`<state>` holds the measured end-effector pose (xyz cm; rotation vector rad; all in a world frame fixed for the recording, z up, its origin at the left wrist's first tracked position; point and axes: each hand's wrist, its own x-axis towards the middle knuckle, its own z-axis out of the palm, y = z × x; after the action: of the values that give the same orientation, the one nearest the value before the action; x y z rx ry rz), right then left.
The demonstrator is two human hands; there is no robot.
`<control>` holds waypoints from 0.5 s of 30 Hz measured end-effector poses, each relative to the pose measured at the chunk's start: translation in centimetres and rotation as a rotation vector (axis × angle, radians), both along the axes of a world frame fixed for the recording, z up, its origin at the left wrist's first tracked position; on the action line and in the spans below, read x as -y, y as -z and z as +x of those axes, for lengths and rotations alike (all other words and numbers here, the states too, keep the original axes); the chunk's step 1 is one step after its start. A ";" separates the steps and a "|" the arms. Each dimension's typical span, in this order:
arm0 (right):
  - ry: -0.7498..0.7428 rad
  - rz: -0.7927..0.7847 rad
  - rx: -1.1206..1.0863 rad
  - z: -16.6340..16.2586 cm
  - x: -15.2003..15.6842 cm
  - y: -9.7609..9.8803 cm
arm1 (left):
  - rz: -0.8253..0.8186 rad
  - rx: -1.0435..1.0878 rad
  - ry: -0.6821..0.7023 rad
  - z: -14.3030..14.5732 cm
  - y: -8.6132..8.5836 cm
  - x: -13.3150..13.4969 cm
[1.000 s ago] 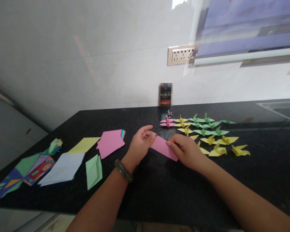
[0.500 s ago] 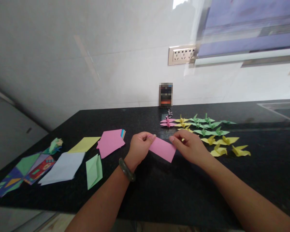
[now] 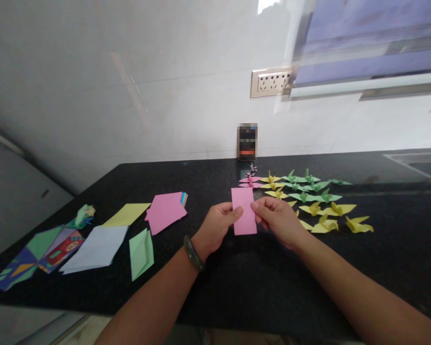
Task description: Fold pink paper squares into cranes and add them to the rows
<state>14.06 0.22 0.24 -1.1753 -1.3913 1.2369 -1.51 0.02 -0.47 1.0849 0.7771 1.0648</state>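
Observation:
A pink sheet of paper, a narrow upright rectangle, is held above the dark counter between my two hands. My left hand pinches its left edge, thumb lying on the front face. On the opposite edge, my right hand grips it between thumb and fingers. Behind and to the right stand folded paper cranes: pink ones, yellow ones and green ones. Left of my hands lies a stack of pink paper, with other colours showing at its corner.
On the counter at left are a folded green paper, white sheets, a yellow sheet, a colourful printed packet and a crumpled green piece. A phone-like device leans on the wall below a socket.
The pink paper has turned from a slanted, lengthwise position to upright. My left hand has shifted right and slightly down, now gripping its side edge.

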 end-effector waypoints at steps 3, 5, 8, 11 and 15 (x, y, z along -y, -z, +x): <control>-0.015 0.156 0.174 0.3 -0.1 0.3 | -0.061 0.046 -0.049 0.0 0.4 -0.2; 0.050 0.431 0.356 0.7 -0.1 0.3 | -0.121 0.116 -0.094 -0.1 0.5 -0.4; -0.040 0.764 0.557 1.1 0.0 0.2 | -0.182 0.205 -0.114 0.0 0.4 -0.6; -0.117 0.903 0.641 1.2 0.1 0.1 | -0.196 0.232 -0.092 0.2 0.1 -0.5; -0.176 0.909 0.588 0.9 0.4 0.0 | -0.162 0.273 -0.075 0.3 -0.2 -0.4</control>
<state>14.95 -0.18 0.24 -0.7701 -2.1918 0.2261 -1.22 0.43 -0.22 0.7589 0.6757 1.1637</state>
